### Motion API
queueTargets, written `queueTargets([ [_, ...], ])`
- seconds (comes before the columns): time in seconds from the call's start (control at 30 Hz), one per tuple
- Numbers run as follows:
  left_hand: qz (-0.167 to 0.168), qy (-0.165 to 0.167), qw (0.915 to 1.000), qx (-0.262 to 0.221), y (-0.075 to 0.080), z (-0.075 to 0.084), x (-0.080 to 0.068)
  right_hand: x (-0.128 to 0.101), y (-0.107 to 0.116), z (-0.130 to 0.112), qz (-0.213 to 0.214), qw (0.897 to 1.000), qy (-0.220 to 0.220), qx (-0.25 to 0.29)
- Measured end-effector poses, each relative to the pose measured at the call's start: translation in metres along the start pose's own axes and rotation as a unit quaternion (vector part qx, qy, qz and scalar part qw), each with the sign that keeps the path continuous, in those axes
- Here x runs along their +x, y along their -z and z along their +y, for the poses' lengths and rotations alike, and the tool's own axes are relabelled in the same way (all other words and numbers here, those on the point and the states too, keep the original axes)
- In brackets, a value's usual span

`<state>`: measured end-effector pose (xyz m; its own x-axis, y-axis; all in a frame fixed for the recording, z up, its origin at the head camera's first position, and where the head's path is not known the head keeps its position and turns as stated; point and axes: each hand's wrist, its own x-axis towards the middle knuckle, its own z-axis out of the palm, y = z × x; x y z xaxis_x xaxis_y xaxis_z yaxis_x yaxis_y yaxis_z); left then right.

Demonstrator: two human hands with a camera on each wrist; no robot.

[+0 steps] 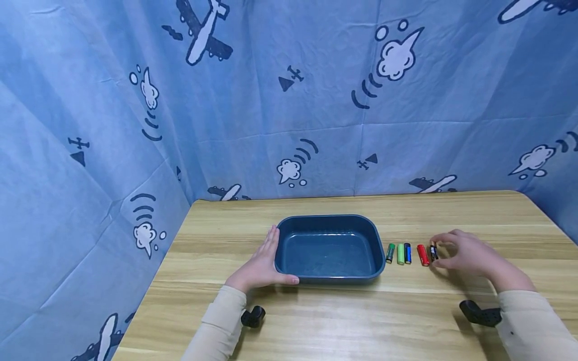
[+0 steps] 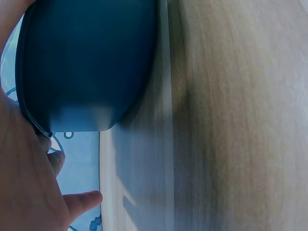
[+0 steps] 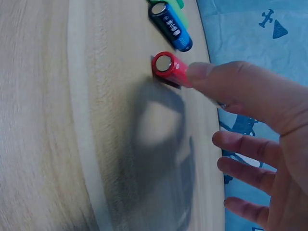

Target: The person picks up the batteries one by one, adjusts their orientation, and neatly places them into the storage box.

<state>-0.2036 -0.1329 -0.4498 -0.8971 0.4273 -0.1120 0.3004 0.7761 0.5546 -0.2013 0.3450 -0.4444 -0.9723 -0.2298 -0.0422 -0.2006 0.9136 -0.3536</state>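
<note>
A dark blue rectangular tub [image 1: 329, 276] sits on the table. My left hand [image 1: 262, 263] rests against its left end, fingers straight along the side and thumb at the front corner. In the left wrist view, the tub's outer wall [image 2: 91, 62] stands beside that hand. My right hand [image 1: 469, 255] pinches a black battery [image 1: 434, 251] between thumb and index finger; in the right wrist view the thumb [image 3: 226, 79] mostly hides it. Just left of it lies a red battery [image 1: 423, 255]. Further left are a blue battery [image 1: 408, 253], a light green battery [image 1: 400, 254] and a dark green battery [image 1: 390, 253].
The wooden table [image 1: 343, 321] ends at a blue patterned cloth [image 1: 253, 100] hanging behind it and at the sides. The dark green battery lies close to the tub's right end. Black wrist mounts [image 1: 480, 314] stick out from both sleeves.
</note>
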Motion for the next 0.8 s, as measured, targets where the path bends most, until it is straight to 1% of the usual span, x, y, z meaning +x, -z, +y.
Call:
queueTargets([
  [0.23,0.001,0.000,1.0000,0.001,0.000,0.000,0.000,0.000,0.006,-0.008,0.015,0.999,0.010,0.029],
  [0.47,0.004,0.002,1.0000,0.005,0.000,0.000,0.000,0.000,0.014,-0.018,0.036,0.996,0.047,0.064],
  [0.57,0.004,0.003,1.0000,0.005,0.000,0.000,0.000,0.001,0.015,-0.020,0.040,0.995,0.053,0.076],
  [0.8,0.001,0.003,1.0000,0.001,0.000,0.001,-0.001,0.001,0.016,-0.028,0.046,0.993,0.051,0.091],
])
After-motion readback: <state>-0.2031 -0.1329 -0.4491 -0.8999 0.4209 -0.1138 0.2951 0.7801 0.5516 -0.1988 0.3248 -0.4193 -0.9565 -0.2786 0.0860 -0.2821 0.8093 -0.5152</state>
